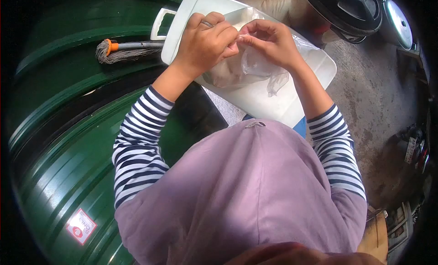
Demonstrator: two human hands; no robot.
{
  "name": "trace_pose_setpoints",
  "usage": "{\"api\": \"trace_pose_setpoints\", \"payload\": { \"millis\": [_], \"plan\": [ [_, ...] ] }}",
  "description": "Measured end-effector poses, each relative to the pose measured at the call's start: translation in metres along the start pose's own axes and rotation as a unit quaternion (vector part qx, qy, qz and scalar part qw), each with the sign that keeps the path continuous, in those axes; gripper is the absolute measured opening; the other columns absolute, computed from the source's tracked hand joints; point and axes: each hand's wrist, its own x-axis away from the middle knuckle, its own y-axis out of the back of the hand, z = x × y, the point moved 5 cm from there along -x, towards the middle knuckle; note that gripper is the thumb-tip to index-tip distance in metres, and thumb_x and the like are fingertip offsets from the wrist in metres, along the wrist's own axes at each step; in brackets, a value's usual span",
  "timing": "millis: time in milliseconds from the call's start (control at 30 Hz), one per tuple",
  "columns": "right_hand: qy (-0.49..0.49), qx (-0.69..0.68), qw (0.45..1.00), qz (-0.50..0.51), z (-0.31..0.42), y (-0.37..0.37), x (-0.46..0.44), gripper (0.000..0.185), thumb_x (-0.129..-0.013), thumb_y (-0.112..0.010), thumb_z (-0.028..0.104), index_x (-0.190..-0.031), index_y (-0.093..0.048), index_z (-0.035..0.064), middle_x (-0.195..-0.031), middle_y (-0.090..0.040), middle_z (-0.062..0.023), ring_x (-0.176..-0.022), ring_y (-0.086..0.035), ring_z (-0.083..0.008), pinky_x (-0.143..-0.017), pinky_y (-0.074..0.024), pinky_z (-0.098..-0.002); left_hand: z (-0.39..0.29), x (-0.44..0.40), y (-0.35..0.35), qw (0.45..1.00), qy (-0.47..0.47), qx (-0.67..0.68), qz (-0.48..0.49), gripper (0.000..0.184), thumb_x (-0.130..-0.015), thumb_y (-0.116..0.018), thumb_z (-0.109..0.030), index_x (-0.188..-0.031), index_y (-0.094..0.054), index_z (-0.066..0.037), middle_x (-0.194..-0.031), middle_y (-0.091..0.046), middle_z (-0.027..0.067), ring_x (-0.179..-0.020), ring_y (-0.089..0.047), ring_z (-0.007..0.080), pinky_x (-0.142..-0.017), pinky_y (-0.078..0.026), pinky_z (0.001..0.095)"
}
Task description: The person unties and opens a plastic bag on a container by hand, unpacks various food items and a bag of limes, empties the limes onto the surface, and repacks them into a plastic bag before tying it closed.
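Both hands are raised over a white plastic tub (273, 105), close together at its upper middle. My left hand (207, 42) is closed, with curled fingers and a ring on one of them, pinching the edge of a clear plastic bag (258, 64). Thumb and forefinger of my right hand (270, 42) are pressed together on the same bit of plastic, their tips nearly touching the left ones. Below the hands the bag hangs into the tub, crumpled and see-through. What lies inside it is partly hidden by the hands.
A grey mop with an orange collar (111, 48) lies left of the tub, on green ribbed metal (59, 183). At the upper right stand a pot with a black lid (349, 9) and a silver lidded pot (399, 21). Grey concrete floor (360, 96) extends along the right.
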Motion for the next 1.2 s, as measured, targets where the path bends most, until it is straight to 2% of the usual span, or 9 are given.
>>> {"api": "trace_pose_setpoints", "payload": {
  "millis": [233, 333, 433, 633, 833, 933, 1033, 1133, 1200],
  "plan": [
    [-0.01, -0.007, 1.0, 0.021, 0.006, -0.002, 0.0, 0.022, -0.085, -0.078, 0.021, -0.096, -0.073, 0.0024, -0.086, -0.072, -0.0042, -0.078, -0.068, -0.0106, -0.071, -0.0523, -0.0257, 0.021, 0.012, 0.002, 0.971, 0.15, 0.185, 0.028, 0.017, -0.079, -0.073, -0.024, -0.091, -0.066, -0.015, -0.08, -0.067, -0.0023, -0.089, -0.063, 0.0182, -0.078, -0.038, 0.0337],
    [-0.002, 0.006, 1.0, 0.02, 0.007, -0.001, 0.001, 0.021, -0.085, -0.078, 0.02, -0.096, -0.073, 0.0032, -0.086, -0.072, -0.0038, -0.078, -0.068, -0.0106, -0.071, -0.0521, -0.0253, 0.025, 0.013, 0.001, 0.969, 0.138, 0.206, 0.002, 0.019, -0.078, -0.075, -0.022, -0.095, -0.069, -0.016, -0.082, -0.068, -0.0038, -0.085, -0.062, 0.0187, -0.074, -0.039, 0.034],
    [-0.021, -0.004, 0.999, 0.039, 0.011, -0.003, 0.002, 0.018, -0.088, -0.075, 0.012, -0.098, -0.069, -0.0016, -0.091, -0.068, 0.0001, -0.084, -0.062, -0.006, -0.077, -0.0506, -0.0229, 0.025, 0.009, 0.005, 0.977, 0.073, 0.198, -0.018, 0.017, -0.075, -0.077, -0.021, -0.091, -0.072, -0.019, -0.082, -0.069, -0.0065, -0.081, -0.061, 0.0165, -0.073, -0.038, 0.0329],
    [-0.002, 0.056, 0.998, 0.031, 0.025, -0.004, 0.002, 0.016, -0.086, -0.076, 0.01, -0.095, -0.069, -0.0008, -0.088, -0.068, -0.0011, -0.083, -0.062, -0.0066, -0.074, -0.051, -0.0226, 0.023, 0.007, 0.013, 0.984, 0.068, 0.161, 0.015, 0.014, -0.069, -0.078, -0.02, -0.081, -0.071, -0.018, -0.076, -0.067, -0.0103, -0.077, -0.059, 0.0128, -0.07, -0.036, 0.0312],
    [0.051, 0.088, 0.994, 0.041, 0.029, -0.004, 0.0, 0.014, -0.086, -0.075, 0.009, -0.095, -0.07, -0.0002, -0.09, -0.069, -0.0026, -0.082, -0.063, -0.0072, -0.073, -0.0508, -0.0228, 0.021, 0.0, 0.012, 0.991, 0.048, 0.123, 0.034, 0.015, -0.067, -0.077, -0.021, -0.075, -0.066, -0.017, -0.074, -0.065, -0.0086, -0.077, -0.059, 0.0142, -0.068, -0.035, 0.0319],
    [0.025, 0.069, 0.996, 0.046, 0.026, -0.003, -0.002, 0.015, -0.083, -0.076, 0.014, -0.094, -0.072, 0.0027, -0.089, -0.073, -0.0082, -0.079, -0.069, -0.0138, -0.071, -0.0544, -0.0271, 0.02, -0.004, 0.01, 0.99, 0.038, 0.134, 0.037, 0.015, -0.067, -0.076, -0.022, -0.075, -0.064, -0.016, -0.073, -0.064, -0.0074, -0.077, -0.06, 0.0155, -0.069, -0.036, 0.032],
    [0.013, 0.019, 0.998, 0.057, 0.017, -0.003, -0.002, 0.016, -0.084, -0.075, 0.015, -0.095, -0.073, 0.0031, -0.087, -0.073, -0.0076, -0.079, -0.069, -0.014, -0.072, -0.0542, -0.0272, 0.02, -0.003, 0.006, 0.985, 0.054, 0.147, 0.071, 0.017, -0.069, -0.078, -0.016, -0.081, -0.066, -0.013, -0.078, -0.064, -0.0026, -0.086, -0.062, 0.0191, -0.072, -0.041, 0.0335],
    [0.026, 0.0, 0.998, 0.053, 0.019, 0.001, -0.005, 0.017, -0.086, -0.073, 0.016, -0.097, -0.073, 0.0034, -0.086, -0.072, -0.0072, -0.079, -0.069, -0.0144, -0.073, -0.0539, -0.0273, 0.019, 0.001, 0.003, 0.983, 0.059, 0.167, 0.046, 0.017, -0.07, -0.076, -0.014, -0.082, -0.065, -0.011, -0.079, -0.064, 0.0, -0.085, -0.062, 0.021, -0.074, -0.044, 0.0343],
    [0.026, 0.065, 0.993, 0.091, 0.029, 0.004, -0.009, 0.018, -0.086, -0.073, 0.017, -0.098, -0.073, 0.0032, -0.085, -0.072, -0.0073, -0.078, -0.069, -0.0145, -0.073, -0.0538, -0.0275, 0.019, 0.005, -0.001, 0.979, 0.071, 0.188, 0.042, 0.019, -0.07, -0.076, -0.013, -0.084, -0.064, -0.01, -0.079, -0.064, 0.0016, -0.082, -0.062, 0.0224, -0.075, -0.046, 0.0347]
  ]
}}
